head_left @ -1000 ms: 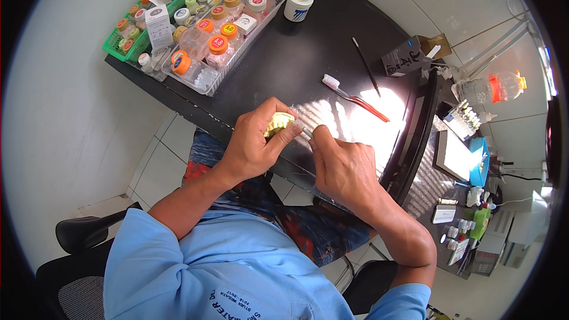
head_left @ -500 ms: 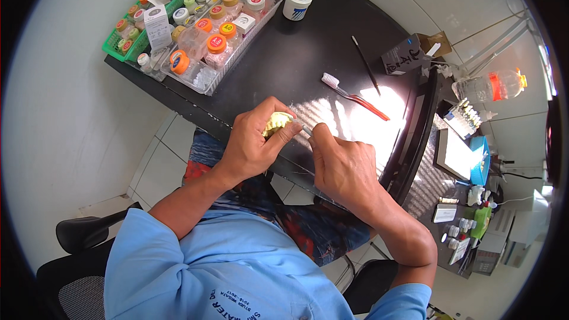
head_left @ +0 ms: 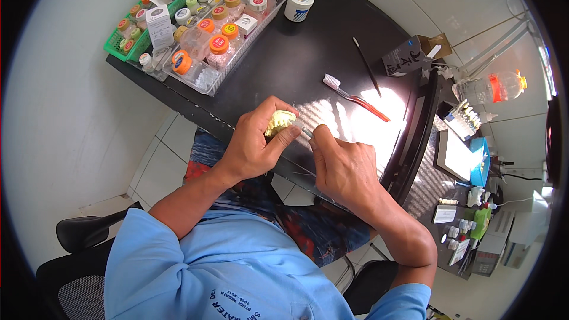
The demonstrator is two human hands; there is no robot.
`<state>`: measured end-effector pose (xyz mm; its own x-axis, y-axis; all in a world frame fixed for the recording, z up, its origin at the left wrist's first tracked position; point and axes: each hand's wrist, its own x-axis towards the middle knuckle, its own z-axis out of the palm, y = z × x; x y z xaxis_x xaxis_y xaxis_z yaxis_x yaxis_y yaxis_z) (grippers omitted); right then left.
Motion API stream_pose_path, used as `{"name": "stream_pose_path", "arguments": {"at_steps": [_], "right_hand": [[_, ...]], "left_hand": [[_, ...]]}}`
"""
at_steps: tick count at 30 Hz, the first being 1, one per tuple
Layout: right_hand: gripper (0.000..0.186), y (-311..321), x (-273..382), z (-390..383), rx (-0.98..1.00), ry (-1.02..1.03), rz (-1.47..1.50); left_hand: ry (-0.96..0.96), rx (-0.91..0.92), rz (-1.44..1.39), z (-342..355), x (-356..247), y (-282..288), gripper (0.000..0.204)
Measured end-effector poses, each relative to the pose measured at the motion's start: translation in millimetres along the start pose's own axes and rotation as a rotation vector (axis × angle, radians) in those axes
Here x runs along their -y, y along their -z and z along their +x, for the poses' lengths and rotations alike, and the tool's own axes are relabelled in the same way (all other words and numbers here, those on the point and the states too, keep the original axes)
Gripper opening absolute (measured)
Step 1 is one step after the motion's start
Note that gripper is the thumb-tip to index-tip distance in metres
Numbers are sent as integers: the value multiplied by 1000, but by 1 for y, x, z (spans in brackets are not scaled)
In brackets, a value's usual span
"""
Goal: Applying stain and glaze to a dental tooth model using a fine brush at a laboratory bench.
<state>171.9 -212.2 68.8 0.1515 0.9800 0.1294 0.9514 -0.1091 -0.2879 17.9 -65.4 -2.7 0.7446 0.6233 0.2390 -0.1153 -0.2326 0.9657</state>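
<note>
A yellow dental cast [head_left: 280, 122] with moulded teeth is clasped in my left hand [head_left: 256, 142], its thumb along the near side and its fingers round the far side. Just right of it, my right hand [head_left: 345, 163] pinches a slim metal hand tool [head_left: 307, 132]. The tool's tip points at the cast beside my left thumb; whether it touches cannot be made out. Most of the tool's handle is hidden in my right fist. Both hands are over the near edge of the black table [head_left: 284, 62].
A toothbrush [head_left: 355, 99] and a thin black brush [head_left: 367, 66] lie beyond my right hand. Jars fill a clear tray [head_left: 207, 86] and a green basket [head_left: 115, 47] at the back left. A white tub [head_left: 299, 5], an opened box [head_left: 404, 58] and a plastic bottle [head_left: 489, 87] stand farther off.
My left hand has turned the cast slightly, so more of its toothed side shows. The right hand with the tool has barely moved.
</note>
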Motion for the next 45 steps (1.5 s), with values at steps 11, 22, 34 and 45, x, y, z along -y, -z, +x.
{"name": "stream_pose_path", "arguments": {"at_steps": [11, 22, 34, 45], "right_hand": [[14, 3, 1, 0, -1, -30, 21], [16, 6, -5, 1, -33, 34, -19], [19, 12, -33, 7, -80, -152, 66], [20, 8, -35, 2, -131, -78, 52]], "left_hand": [[60, -10, -17, 1, -5, 1, 26], [88, 6, -16, 1, -6, 1, 30], [-188, 60, 339, 13, -12, 30, 25], [-151, 80, 482, 22, -10, 32, 28]]}}
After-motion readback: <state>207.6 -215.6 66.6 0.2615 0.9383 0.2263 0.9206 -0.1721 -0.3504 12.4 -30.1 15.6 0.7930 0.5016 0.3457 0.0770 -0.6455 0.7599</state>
